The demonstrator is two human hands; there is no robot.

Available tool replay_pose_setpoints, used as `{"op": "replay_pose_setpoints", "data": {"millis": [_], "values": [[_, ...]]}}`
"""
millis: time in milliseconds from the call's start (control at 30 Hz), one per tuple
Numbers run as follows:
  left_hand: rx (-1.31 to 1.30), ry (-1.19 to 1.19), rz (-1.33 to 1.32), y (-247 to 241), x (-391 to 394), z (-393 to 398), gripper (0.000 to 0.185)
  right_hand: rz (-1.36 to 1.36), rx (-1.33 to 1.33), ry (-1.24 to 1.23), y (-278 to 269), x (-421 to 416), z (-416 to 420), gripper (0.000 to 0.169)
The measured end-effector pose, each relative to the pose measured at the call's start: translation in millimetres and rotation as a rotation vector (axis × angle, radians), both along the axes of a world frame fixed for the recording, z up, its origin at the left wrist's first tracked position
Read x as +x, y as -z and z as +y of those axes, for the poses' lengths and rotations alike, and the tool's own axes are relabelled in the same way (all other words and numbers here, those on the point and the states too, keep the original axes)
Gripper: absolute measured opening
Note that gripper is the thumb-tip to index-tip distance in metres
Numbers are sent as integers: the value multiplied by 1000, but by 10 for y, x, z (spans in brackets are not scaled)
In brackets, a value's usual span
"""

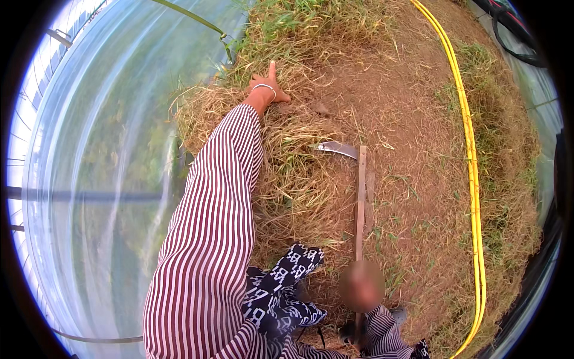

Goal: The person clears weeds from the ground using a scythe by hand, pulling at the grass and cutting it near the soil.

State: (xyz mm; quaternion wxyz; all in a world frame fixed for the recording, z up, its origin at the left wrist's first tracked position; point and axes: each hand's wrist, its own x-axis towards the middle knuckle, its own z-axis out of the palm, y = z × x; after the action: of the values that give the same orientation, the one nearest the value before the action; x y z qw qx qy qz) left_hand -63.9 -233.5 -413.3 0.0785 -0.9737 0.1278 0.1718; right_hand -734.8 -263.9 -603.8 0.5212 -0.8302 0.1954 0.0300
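Note:
My left hand (268,89), with a pale band at its wrist, reaches far forward over a heap of cut dry grass (215,107). Its index finger and thumb are spread apart, and I see nothing held in it. My right hand (362,289) is low in the view, partly blurred, around the long wooden handle (360,206) of a sickle. The handle points away from me. From its far end the curved metal blade (338,148) juts left, its tip at the edge of the loose grass (296,179).
Clear plastic sheeting (103,148) forms a wall on my left. Green and dry grass (314,22) grows farther ahead. A yellow hose (471,161) runs lengthwise over the brown soil (412,125) on the right. Black tubing (506,40) lies at the upper right. Patterned cloth (282,287) covers my legs.

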Motion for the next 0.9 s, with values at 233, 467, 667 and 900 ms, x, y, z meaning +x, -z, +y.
{"op": "replay_pose_setpoints", "data": {"millis": [233,467,667,900], "values": [[-232,69,96,-6,221,339,56,222,-213,483,-2097,1608,-1249,34],[-277,69,85,12,-79,199,66,118,-265,520,-3513,2384,-2040,31],[-397,-35,169,227,-8,120,76,225,-243,353,-2951,2475,-2115,35],[-259,-49,25,208,57,230,68,137,176,298,-2160,3892,-2019,45]]}}
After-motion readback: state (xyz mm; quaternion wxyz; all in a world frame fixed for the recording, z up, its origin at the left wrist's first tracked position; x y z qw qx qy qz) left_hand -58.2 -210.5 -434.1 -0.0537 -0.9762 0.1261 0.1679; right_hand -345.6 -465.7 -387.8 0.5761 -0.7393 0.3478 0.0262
